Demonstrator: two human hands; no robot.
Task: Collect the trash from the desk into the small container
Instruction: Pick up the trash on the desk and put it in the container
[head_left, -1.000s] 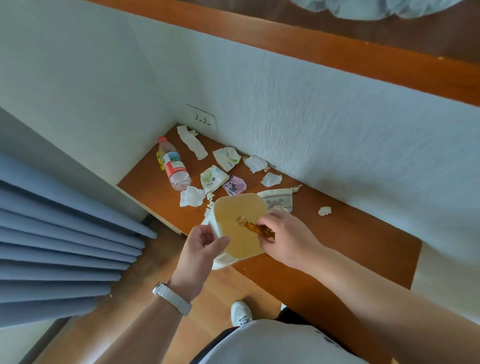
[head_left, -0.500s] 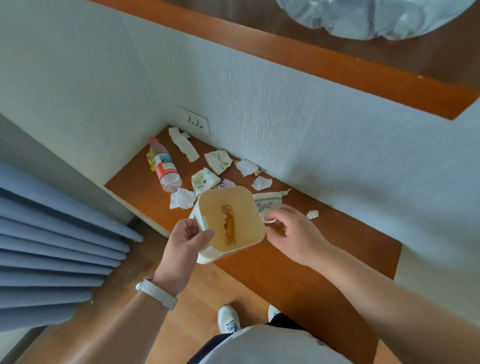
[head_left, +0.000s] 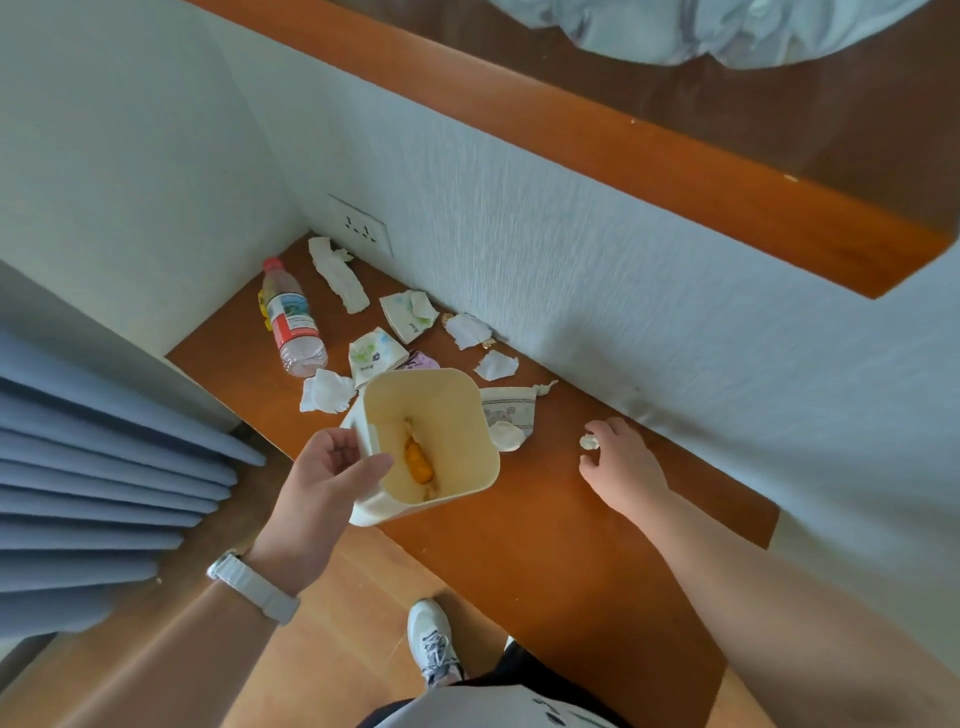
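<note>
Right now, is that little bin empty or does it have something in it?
Nearly empty. The bin, held in the left hand, shows one orange wrapper on its bare bottom.

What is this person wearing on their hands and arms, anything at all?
Both hands are bare: no gloves, no rings visible. The left hand has a white watch with a broad white strap on its wrist. The right hand and its forearm carry nothing, and no sleeve reaches either forearm.
</note>
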